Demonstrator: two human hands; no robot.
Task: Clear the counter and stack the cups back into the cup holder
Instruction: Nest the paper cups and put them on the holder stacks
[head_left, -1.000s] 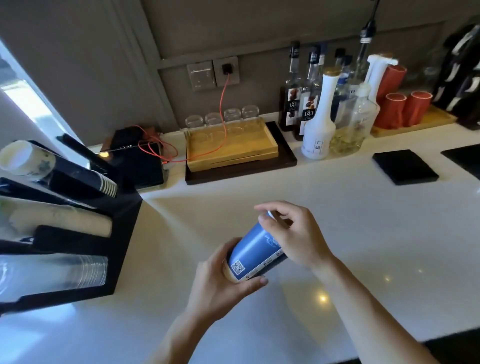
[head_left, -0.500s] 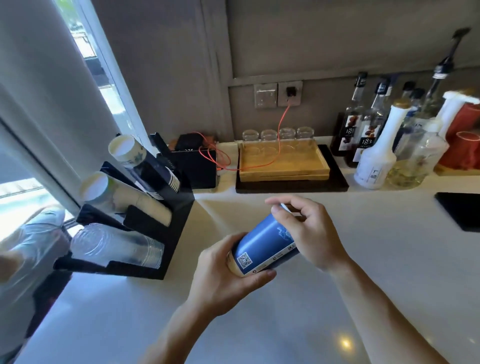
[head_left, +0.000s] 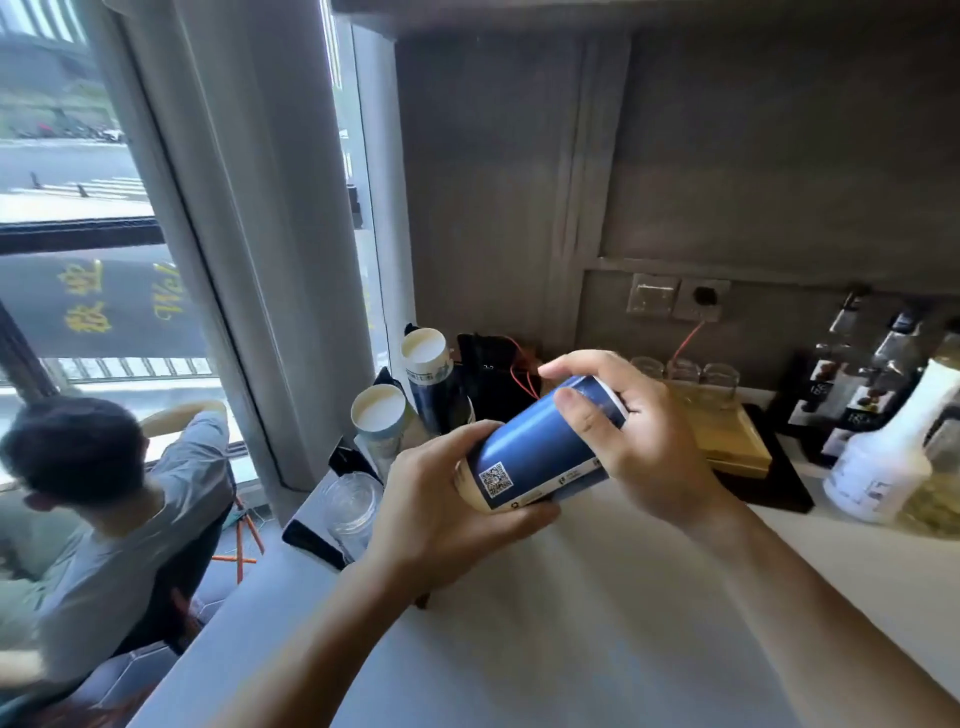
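Note:
A blue paper cup with a QR code lies tilted in the air above the white counter. My left hand grips its base end and my right hand grips its rim end. Just behind and left of the cup stands the black cup holder. It carries a dark blue cup stack on top, a pale cup stack below it, and a clear plastic cup stack lowest. My left hand hides part of the holder.
A wooden tray on a black base holds small glasses at the back. Syrup bottles and a white bottle stand at the right. A black box with a red cable sits behind the holder. A person sits beyond the counter's left edge.
The view has swung left and up, bringing the window and a seated person into sight. The cup held in both hands has come closer to the cup holder.

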